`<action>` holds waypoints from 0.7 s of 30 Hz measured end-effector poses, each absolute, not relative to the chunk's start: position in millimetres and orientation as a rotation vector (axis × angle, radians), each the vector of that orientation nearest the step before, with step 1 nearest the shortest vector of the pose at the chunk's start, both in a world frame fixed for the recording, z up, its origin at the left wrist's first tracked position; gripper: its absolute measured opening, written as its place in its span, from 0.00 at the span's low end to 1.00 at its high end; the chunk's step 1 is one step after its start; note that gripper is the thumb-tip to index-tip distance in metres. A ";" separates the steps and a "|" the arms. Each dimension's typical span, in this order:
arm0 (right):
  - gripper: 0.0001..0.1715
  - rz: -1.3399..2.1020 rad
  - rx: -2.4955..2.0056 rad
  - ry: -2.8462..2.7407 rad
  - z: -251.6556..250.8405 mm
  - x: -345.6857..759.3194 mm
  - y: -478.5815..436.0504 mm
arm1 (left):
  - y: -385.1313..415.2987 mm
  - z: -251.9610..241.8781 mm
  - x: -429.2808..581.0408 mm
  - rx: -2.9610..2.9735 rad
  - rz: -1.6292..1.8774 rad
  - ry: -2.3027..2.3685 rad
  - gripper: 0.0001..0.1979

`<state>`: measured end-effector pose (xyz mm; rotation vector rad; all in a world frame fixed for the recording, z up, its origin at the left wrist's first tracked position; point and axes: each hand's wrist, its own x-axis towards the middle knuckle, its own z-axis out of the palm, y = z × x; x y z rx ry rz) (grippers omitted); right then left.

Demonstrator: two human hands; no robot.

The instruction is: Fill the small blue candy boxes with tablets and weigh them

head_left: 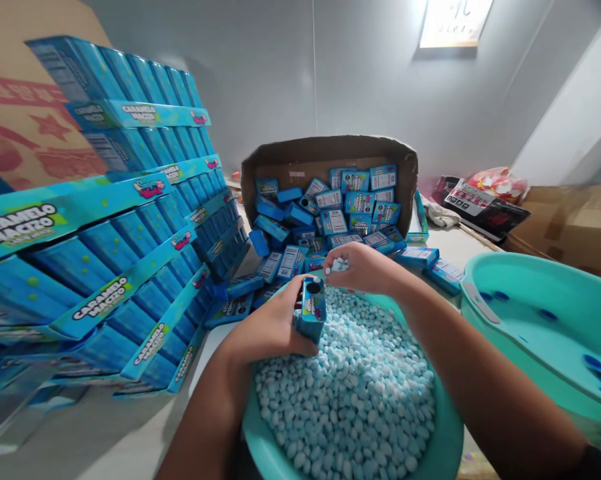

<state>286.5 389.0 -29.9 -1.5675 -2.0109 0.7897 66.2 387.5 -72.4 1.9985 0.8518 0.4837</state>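
My left hand [283, 320] is wrapped round a small blue candy tin [312, 310], held upright with a dark round hole showing on its top. Just right of the tin, my right hand [353, 267] is closed around several pale blue candies [338, 265], which show at the fingertips. Both hands are above a turquoise basin [453, 427] filled with pale blue and white candies [350, 393].
Behind the basin, a cardboard box [330, 148] on its side spills blue tins [333, 223]. Stacked display trays [100, 300] of tins rise on the left. A second turquoise basin [545, 267] with blue caps [594, 364] stands right, near cardboard boxes [570, 217].
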 end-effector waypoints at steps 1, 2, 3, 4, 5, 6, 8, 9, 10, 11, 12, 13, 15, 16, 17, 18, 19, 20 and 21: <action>0.10 0.772 -1.561 -2.021 -29.0 285.8 387.7 | 387.6 -72.7 66.2 2.000 0.483 0.844 0.53; 0.09 0.743 -1.552 -2.038 -28.0 284.9 386.3 | 387.7 -72.8 66.2 2.002 0.484 0.835 0.53; 0.09 0.704 -1.536 -2.057 -27.0 283.9 385.1 | 387.6 -72.9 66.3 2.005 0.487 0.826 0.53; 0.08 0.663 -1.513 -2.076 -26.1 282.6 384.1 | 387.5 -72.9 66.3 2.007 0.490 0.818 0.53; 0.08 0.624 -1.487 -2.094 -25.5 281.2 383.3 | 387.4 -73.0 66.3 2.009 0.491 0.811 0.53; 0.07 0.593 -1.465 -2.106 -25.4 279.7 382.8 | 387.4 -73.1 66.3 2.012 0.490 0.808 0.53; 0.07 0.551 -1.443 -2.119 -26.3 276.4 382.1 | 387.3 -73.7 66.1 2.024 0.480 0.810 0.53; 0.08 0.540 -1.438 -2.122 -27.3 274.8 382.0 | 387.3 -74.1 65.9 2.033 0.478 0.813 0.52; 0.08 0.530 -1.436 -2.120 -28.7 273.3 382.0 | 387.4 -74.5 65.8 2.042 0.475 0.816 0.52; 0.08 0.518 -1.434 -2.114 -30.2 272.1 382.2 | 387.4 -74.8 65.7 2.052 0.474 0.817 0.52; 0.07 0.504 -1.432 -2.102 -31.9 271.0 382.6 | 387.3 -75.2 65.8 2.060 0.473 0.817 0.51; 0.07 0.489 -1.424 -2.084 -33.5 270.2 383.3 | 387.2 -75.5 66.0 2.066 0.473 0.816 0.51; 0.05 0.461 -1.380 -2.028 -36.2 268.6 384.9 | 386.6 -76.0 66.6 2.084 0.480 0.814 0.52; 0.04 0.458 -1.348 -1.983 -37.3 267.5 385.8 | 386.1 -76.2 66.9 2.098 0.479 0.815 0.51; 0.03 0.468 -1.315 -1.921 -38.1 265.9 386.6 | 385.7 -76.5 67.3 2.115 0.474 0.817 0.49; 0.03 0.491 -1.286 -1.837 -38.9 263.8 387.2 | 385.2 -76.8 67.6 2.134 0.465 0.813 0.48; 0.03 0.535 -1.256 -1.740 -39.7 261.0 387.5 | 384.7 -77.1 67.9 2.153 0.456 0.804 0.47; 0.04 0.601 -1.218 -1.634 -40.6 257.7 387.6 | 384.2 -77.3 68.2 2.171 0.451 0.792 0.47; 0.05 0.682 -1.163 -1.530 -41.8 253.9 387.5 | 383.8 -77.5 68.4 2.185 0.449 0.778 0.48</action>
